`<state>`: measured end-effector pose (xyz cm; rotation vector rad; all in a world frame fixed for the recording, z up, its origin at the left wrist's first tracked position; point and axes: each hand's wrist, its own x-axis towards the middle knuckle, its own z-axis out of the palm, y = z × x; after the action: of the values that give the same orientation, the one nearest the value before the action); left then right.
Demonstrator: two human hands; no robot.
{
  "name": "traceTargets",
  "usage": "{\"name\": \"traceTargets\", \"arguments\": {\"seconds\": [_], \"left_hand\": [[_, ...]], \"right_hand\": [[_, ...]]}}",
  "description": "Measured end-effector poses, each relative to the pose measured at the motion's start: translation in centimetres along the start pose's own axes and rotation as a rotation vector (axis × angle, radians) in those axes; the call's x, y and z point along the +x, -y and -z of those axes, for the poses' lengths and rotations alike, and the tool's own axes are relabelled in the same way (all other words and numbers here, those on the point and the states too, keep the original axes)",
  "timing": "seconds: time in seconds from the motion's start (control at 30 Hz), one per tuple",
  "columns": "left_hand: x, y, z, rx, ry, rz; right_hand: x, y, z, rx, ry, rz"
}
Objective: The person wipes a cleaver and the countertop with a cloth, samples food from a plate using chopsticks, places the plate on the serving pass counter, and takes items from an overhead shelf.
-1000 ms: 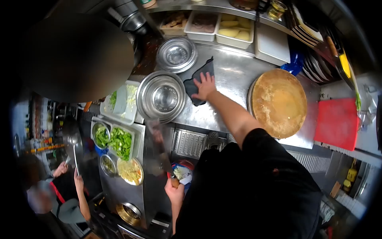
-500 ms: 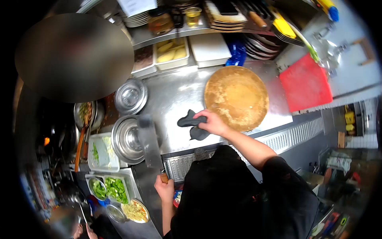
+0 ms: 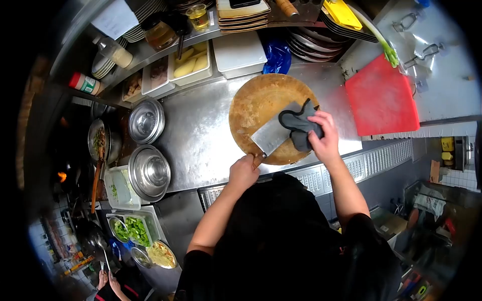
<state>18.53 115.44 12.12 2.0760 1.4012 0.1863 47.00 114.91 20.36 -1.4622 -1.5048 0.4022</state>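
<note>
My left hand (image 3: 244, 173) is wrapped round the wooden handle of a cleaver (image 3: 269, 134). The broad metal blade lies over the round wooden chopping block (image 3: 246, 108), pointing up and to the right. In my right hand (image 3: 326, 136) is a bunched dark grey cloth (image 3: 303, 125), which covers the right part of the blade. Whether the cloth touches the metal all along is hidden under its folds.
Stacked metal bowls (image 3: 149, 172) stand left on the steel counter (image 3: 193, 125). A red cutting board (image 3: 380, 100) is at the right. White tubs (image 3: 238, 56) line the back under a shelf. At lower left, a co-worker's hands (image 3: 111, 282) hold a metal utensil.
The cleaver has moved from the counter's left front edge onto the chopping block. My right hand has brought the cloth from the counter, right and up, onto the blade.
</note>
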Motion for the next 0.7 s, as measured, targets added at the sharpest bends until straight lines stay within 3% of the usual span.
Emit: {"name": "traceTargets", "arguments": {"seconds": [0.1,0.23,0.37,0.5,0.57,0.7], "left_hand": [[0.6,-1.2,-1.6,0.079,0.062,0.015],[0.6,-1.9,-2.3,0.170,0.069,0.067],[0.9,-2.4,-2.8,0.207,0.074,0.114],[0.8,-2.5,-3.0,0.229,0.048,0.113],[0.9,-2.5,-3.3,0.235,0.037,0.114],[1.0,-2.2,-3.5,0.253,0.021,0.089]], "right_hand": [[-0.2,-1.8,-2.2,-0.138,0.086,0.068],[-1.5,-4.5,-7.4,-0.256,0.397,0.400],[-2.3,-7.4,-9.3,-0.397,0.537,0.427],[1.1,-14.7,-6.2,-0.581,0.311,0.167],[3.8,-15.2,-3.0,-0.734,0.175,0.188],[1.1,-16.4,-6.2,-0.629,0.201,0.269]]}}
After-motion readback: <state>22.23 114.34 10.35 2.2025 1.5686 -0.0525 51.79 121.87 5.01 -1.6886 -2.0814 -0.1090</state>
